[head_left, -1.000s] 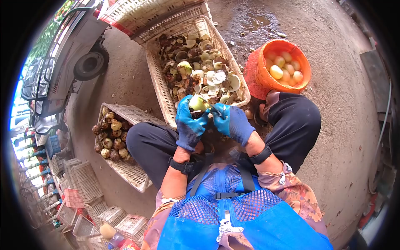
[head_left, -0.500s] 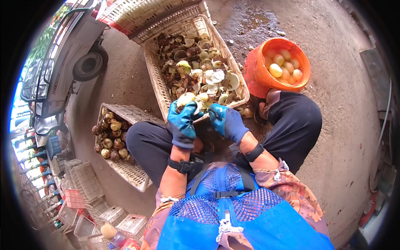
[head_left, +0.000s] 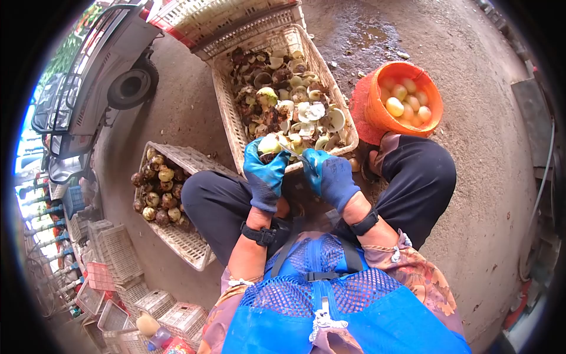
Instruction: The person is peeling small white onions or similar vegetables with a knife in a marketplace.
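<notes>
My left hand (head_left: pixel 263 174), in a blue rubber-coated glove, is closed round a pale onion (head_left: pixel 270 144) with dark skin on its lower side. My right hand (head_left: pixel 329 174), gloved the same way, is closed on a small knife (head_left: pixel 293 154), whose thin blade points left toward the onion. Both hands are at the near edge of a white plastic crate (head_left: pixel 225 121) full of peelings and brown skins. To the right stands an orange bucket (head_left: pixel 375 112) with several peeled, pale onions (head_left: pixel 394 107) inside.
At left, a tilted crate (head_left: pixel 191 251) holds unpeeled onions (head_left: pixel 166 174). A red-and-white crate (head_left: pixel 177 23) stands behind the peelings. Stacked crates (head_left: pixel 121 253) lie at lower left, and a vehicle (head_left: pixel 94 76) is at upper left. My bent knees flank my hands.
The knife blade has come into view between my hands. My right hand has moved slightly right and turned. The crates and bucket sit a little lower and further right in the picture.
</notes>
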`<state>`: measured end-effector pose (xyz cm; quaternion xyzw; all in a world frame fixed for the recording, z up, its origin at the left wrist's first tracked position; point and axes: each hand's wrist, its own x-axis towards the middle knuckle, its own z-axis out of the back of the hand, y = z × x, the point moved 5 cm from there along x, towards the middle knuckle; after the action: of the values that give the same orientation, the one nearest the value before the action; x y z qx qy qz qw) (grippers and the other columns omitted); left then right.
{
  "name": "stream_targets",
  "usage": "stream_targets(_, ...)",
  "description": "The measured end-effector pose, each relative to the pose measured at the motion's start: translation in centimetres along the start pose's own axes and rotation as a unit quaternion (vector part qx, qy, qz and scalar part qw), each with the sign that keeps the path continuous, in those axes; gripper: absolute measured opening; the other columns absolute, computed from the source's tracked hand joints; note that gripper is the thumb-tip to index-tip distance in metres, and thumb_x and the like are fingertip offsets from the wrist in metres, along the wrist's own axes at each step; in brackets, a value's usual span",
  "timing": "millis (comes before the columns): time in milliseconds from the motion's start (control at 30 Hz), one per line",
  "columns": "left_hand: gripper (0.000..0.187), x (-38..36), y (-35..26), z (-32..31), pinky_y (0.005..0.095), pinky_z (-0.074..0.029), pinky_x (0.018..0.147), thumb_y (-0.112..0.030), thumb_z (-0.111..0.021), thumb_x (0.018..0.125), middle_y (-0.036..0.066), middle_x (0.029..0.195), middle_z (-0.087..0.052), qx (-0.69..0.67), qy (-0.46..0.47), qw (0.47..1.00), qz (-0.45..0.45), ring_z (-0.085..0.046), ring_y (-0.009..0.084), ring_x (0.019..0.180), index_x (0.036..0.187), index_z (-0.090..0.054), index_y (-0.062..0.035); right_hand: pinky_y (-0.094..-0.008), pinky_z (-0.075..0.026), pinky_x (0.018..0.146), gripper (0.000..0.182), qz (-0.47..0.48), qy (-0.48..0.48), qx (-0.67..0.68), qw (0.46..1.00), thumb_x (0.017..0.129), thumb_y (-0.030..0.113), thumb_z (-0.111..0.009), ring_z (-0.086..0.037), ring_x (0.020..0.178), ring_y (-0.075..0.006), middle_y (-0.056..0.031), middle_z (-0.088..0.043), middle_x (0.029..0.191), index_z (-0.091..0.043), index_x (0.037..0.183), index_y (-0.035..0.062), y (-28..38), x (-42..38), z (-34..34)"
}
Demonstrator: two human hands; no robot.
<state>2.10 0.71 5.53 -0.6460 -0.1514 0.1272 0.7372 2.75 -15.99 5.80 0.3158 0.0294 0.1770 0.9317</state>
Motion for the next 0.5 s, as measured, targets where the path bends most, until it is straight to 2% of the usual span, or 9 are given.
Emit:
stream_targets(133,0.043,-0.2,-0.8,-0.3,0.0276,-0.055,0.079,-0.002,-0.080,0.075,0.005,0.101,-0.066,0.046,0.000,0.999,-0.019,-0.064,0.0128,0.088,0.113,-0.059,-0.0006,-0.0487,-0.052,0.063,0.014,-0.057,0.032,-0.050,0.997,0.090,0.020,-0.057,-0.068,0.077,-0.0348,-0.0150,-0.068,0.088,-0.056,0.099,0.0102,-0.6,0.0,-0.3)
stream_targets(267,0.048,-0.5,-0.7,-0.9,0.0282,-0.053,0.083,-0.003,-0.082,0.072,0.006,0.102,-0.064,0.070,-0.001,0.997,-0.046,-0.064,0.0140,0.091,0.114,-0.059,-0.0004,-0.0487,-0.051,0.063,0.012,-0.045,-0.001,0.010,0.999,0.090,0.021,-0.058,-0.067,0.077,-0.0362,-0.0162,-0.067,0.085,-0.058,0.095,0.0096,-1.5,0.1,-0.5)
stream_targets(333,0.049,-0.4,-0.7,-1.0,0.0282,-0.053,0.083,-0.003,-0.082,0.071,0.006,0.103,-0.064,0.065,-0.003,0.997,-0.033,-0.064,0.0143,0.091,0.114,-0.059,-0.0003,-0.0490,-0.050,0.063,0.013,-0.031,-0.028,0.062,0.997,0.091,0.022,-0.059,-0.065,0.076,-0.0385,-0.0176,-0.066,0.083,-0.060,0.093,0.0095,-1.1,-0.1,-0.1)
stream_targets(500,0.047,-0.3,-0.9,-0.7,0.0281,-0.053,0.085,-0.002,-0.080,0.076,0.006,0.106,-0.065,0.114,0.002,0.991,-0.072,-0.064,0.0135,0.096,0.117,-0.058,-0.0004,-0.0486,-0.049,0.062,0.011,-0.037,0.006,0.023,0.999,0.090,0.021,-0.060,-0.065,0.076,-0.0381,-0.0177,-0.066,0.082,-0.061,0.092,0.0103,-0.8,-0.4,-0.2)
